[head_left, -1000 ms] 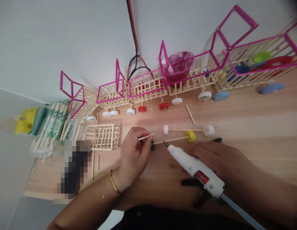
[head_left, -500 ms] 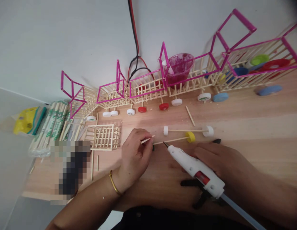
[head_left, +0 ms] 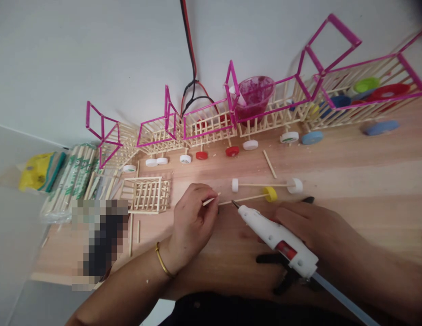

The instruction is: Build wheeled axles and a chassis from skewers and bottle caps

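Observation:
My left hand (head_left: 194, 222) is closed in a pinch on a short wooden stick (head_left: 211, 199). At its fingertips ends a longer stick (head_left: 249, 198) with a yellow bottle cap (head_left: 271, 194) on its far end; whether the fingers grip this one too is hidden. My right hand (head_left: 308, 226) is closed round a white hot glue gun (head_left: 277, 237), whose metal nozzle points at the longer stick close to my left fingertips. A glue stick (head_left: 343, 294) runs out of its back. Just beyond lies another stick (head_left: 261, 184) joining two white caps (head_left: 294, 185).
Along the wall stand stick carts with magenta rails (head_left: 211, 124) and cap wheels. A pink-stained plastic cup (head_left: 254, 97) stands among them. A small stick frame (head_left: 147, 194) lies left of my left hand, near bagged sticks (head_left: 73, 176). A loose stick (head_left: 269, 164) lies beyond the white caps.
My left fingers have shifted slightly, and the short stick in them has moved a little to the right. The glue gun is almost still.

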The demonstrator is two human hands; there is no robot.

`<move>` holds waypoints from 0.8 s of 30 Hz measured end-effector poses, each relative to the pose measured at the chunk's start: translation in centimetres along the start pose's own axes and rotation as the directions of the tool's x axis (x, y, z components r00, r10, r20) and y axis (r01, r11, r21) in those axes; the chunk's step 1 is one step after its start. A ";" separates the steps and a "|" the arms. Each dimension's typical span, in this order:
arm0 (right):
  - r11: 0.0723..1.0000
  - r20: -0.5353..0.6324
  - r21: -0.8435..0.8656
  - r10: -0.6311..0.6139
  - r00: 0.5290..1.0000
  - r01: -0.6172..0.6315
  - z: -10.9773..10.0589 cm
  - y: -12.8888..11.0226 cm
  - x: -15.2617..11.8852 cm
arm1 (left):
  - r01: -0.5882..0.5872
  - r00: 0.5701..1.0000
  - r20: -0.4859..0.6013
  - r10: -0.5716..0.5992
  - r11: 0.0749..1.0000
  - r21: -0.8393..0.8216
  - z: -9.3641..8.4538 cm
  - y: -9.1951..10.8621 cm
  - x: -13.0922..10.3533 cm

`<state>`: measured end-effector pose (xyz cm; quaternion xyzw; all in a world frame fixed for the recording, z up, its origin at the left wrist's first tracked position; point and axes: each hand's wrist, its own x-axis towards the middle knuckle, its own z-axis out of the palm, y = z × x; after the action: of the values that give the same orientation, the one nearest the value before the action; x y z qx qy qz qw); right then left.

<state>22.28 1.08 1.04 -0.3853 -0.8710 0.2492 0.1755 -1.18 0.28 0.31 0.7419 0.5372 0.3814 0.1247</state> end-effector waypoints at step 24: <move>0.998 0.122 0.013 0.059 0.991 -0.061 0.3 0.3 -0.2 | -0.097 0.989 0.114 0.091 0.994 0.051 0.1 -0.5 -0.4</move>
<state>22.47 1.06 0.62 -0.3940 -0.8660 0.2845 0.1178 -1.48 0.17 -0.18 0.7896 0.5045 0.3296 0.1153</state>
